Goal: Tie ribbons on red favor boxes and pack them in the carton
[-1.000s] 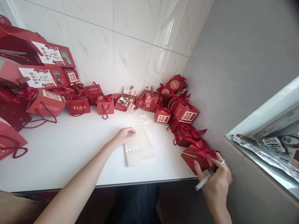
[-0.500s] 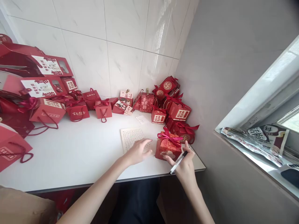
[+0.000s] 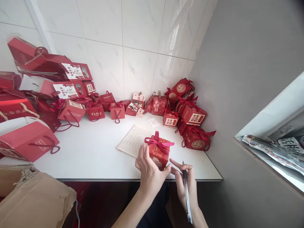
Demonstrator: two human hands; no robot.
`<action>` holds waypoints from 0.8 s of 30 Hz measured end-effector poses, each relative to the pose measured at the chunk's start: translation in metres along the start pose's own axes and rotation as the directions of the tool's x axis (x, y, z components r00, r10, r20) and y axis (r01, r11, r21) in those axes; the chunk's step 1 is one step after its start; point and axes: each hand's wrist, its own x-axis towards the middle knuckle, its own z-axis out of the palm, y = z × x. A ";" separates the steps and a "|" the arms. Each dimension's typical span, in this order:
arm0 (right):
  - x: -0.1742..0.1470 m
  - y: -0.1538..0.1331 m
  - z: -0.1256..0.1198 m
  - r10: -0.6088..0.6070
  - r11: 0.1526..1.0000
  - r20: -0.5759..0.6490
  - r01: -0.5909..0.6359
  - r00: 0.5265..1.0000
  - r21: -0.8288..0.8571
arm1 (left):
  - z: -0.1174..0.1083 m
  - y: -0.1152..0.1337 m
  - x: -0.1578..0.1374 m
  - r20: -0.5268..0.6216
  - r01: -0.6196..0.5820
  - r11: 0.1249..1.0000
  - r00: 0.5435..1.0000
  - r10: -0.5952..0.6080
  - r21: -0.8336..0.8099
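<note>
A small red gift box (image 3: 161,153) with a pink ribbon bow on top stands near the table's front edge. My left hand (image 3: 150,163) grips it, fingers along its left side and thumb at the front corner. In my right hand (image 3: 186,182) a black-and-clear pen (image 3: 186,193) is held, its dark end pointing up. The right fingertips are close by the box's lower right corner; whether they touch it I cannot tell. Behind and left of the box lies a sheet of handwritten paper (image 3: 129,139), partly covered by the left hand and the box.
Red gift boxes (image 3: 194,117) are stacked at the right back. More stand along the tiled wall (image 3: 140,69), with a larger pile (image 3: 68,76) at the left. A cardboard box (image 3: 40,199) sits below the table at front left. Packets (image 3: 273,155) lie on the windowsill.
The left hand has closed on the bow-topped box, which has turned and shifted left relative to the other boxes. The right hand has turned the pen more upright. The view has swung left.
</note>
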 end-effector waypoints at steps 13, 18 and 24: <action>0.022 0.037 -0.033 0.098 0.979 -0.192 -0.129 0.976 -0.156 | -0.048 -0.029 0.084 0.796 0.822 -0.075 0.519 -0.313 -0.565; 0.061 0.025 -0.012 0.049 0.999 -0.030 -0.050 0.998 -0.022 | -0.080 -0.034 0.134 0.918 0.877 -0.271 0.378 -0.124 -0.397; 0.086 -0.030 0.019 -0.022 0.925 0.193 -0.053 0.981 0.376 | -0.101 -0.053 0.132 0.674 0.609 0.295 0.697 0.246 -0.737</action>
